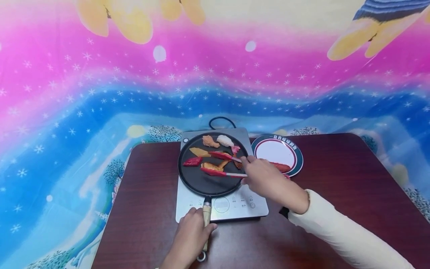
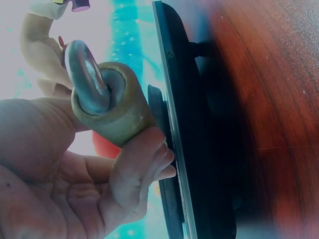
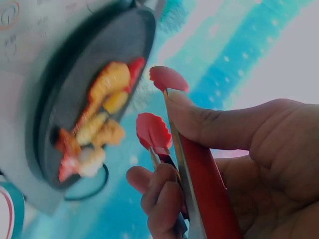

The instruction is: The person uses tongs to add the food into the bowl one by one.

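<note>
My left hand [image 1: 191,233] grips the wooden handle [image 1: 206,220] of a black frying pan [image 1: 198,183]; its metal hanging ring [image 2: 82,74] shows in the left wrist view. With my right hand [image 1: 265,179] I hold red-tipped tongs [image 3: 199,174] over the pan, thumb on one arm and fingers on the other. Their tips stand apart, with nothing seen between them in the right wrist view. In the pan lie a golden drumstick-like piece [image 3: 110,82], a yellow wedge [image 1: 199,152], a red piece [image 1: 192,161], a brown fried piece [image 1: 209,141] and a white shrimp-like piece [image 1: 224,140] with a pink tail.
The pan sits on a silver induction cooker [image 1: 186,215] with a black cord [image 1: 221,117] behind it. A white plate [image 1: 256,140] with a dark green rim stands to its right, partly behind my right hand. Beneath is a dark red-brown table [image 1: 147,194], backed by a patterned cloth [image 1: 134,86].
</note>
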A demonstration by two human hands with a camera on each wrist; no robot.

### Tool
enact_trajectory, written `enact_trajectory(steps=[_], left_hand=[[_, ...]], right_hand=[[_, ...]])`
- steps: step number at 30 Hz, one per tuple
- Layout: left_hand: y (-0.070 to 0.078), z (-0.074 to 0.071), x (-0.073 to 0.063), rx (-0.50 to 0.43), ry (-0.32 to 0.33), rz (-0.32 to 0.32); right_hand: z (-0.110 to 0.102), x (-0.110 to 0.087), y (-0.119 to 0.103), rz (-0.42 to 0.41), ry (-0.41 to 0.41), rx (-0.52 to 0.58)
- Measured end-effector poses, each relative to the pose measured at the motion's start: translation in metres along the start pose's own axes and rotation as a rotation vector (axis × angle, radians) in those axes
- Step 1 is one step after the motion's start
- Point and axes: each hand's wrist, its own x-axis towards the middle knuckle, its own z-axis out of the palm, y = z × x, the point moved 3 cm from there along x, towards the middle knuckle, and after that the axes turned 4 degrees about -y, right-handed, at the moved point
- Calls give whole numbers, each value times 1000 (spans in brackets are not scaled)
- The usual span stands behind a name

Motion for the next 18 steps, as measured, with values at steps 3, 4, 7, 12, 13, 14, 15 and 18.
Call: enact_trajectory(steps=[3, 4, 7, 12, 13, 14, 15, 18], left_hand=[[0, 0, 0, -4, 0, 5], [0, 0, 0, -7, -3, 6], [0, 0, -1, -10, -11, 5], [0, 0, -1, 3, -3, 4], [0, 0, -1, 6, -1, 5], [1, 0, 0, 10, 2, 6], [1, 0, 0, 15, 4, 6], [1, -1, 0, 23, 6, 11]], right_hand=[[-13, -9, 15, -6, 75, 4], [-17, -13, 23, -9, 103, 2], [-29, -22, 49, 11, 141, 5], [-37, -31, 103, 53, 115, -43], [-36, -31, 115, 59, 105, -60], [-34, -32, 125, 73, 86, -72], [-31, -32, 135, 83, 68, -86], [-19, -32, 162, 130, -9, -102]])
